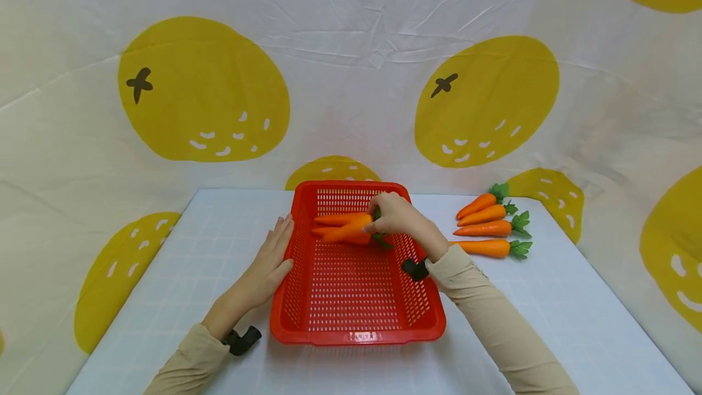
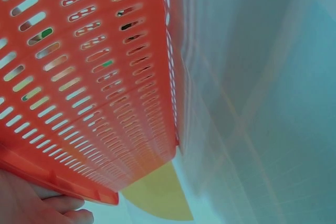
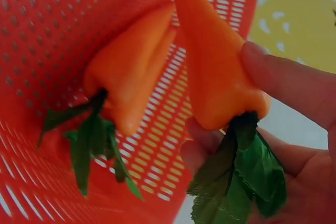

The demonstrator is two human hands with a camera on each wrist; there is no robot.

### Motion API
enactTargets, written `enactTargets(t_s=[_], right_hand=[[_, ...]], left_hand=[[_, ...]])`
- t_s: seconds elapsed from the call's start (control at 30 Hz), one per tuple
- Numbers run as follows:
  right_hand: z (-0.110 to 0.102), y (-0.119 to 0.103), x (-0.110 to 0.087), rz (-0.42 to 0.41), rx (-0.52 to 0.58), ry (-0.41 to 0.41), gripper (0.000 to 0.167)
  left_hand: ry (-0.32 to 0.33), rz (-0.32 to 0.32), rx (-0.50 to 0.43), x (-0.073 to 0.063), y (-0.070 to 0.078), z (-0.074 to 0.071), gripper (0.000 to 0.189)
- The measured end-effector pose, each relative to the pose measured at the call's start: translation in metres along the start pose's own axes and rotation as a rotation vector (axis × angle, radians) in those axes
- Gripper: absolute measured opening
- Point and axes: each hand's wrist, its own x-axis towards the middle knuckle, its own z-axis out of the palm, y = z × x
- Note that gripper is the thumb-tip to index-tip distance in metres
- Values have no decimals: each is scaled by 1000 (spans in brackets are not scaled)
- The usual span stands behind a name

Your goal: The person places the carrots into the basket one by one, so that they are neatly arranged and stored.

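Note:
A red plastic basket (image 1: 353, 338) with slotted sides stands in the middle of the table. Over its far part, my right hand (image 1: 396, 217) pinches an orange carrot (image 3: 215, 72) between thumb and fingers near its leafy top. The right wrist view shows other carrots (image 3: 131, 66) lying in the basket beside the held one, their green leaves hanging toward the camera. My left hand (image 1: 270, 264) rests along the basket's left rim with its fingers straight. In the left wrist view, fingertips (image 2: 65, 203) show beneath the rim at the lower left.
Several more carrots (image 1: 485, 228) lie in a row on the table to the right of the basket, leaves pointing right. A pale checked cloth (image 1: 219, 236) covers the table. Behind it hangs a white curtain (image 1: 351, 90) printed with yellow fruit.

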Motion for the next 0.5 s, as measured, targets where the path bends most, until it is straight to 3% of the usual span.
enactTargets(t_s=[0.37, 0.5], right_hand=[[22, 2, 8, 65, 29, -84, 27], [30, 1, 12, 88, -16, -103, 34]], left_hand=[[-9, -19, 0, -1, 3, 0, 71], [-5, -19, -6, 0, 2, 0, 71]])
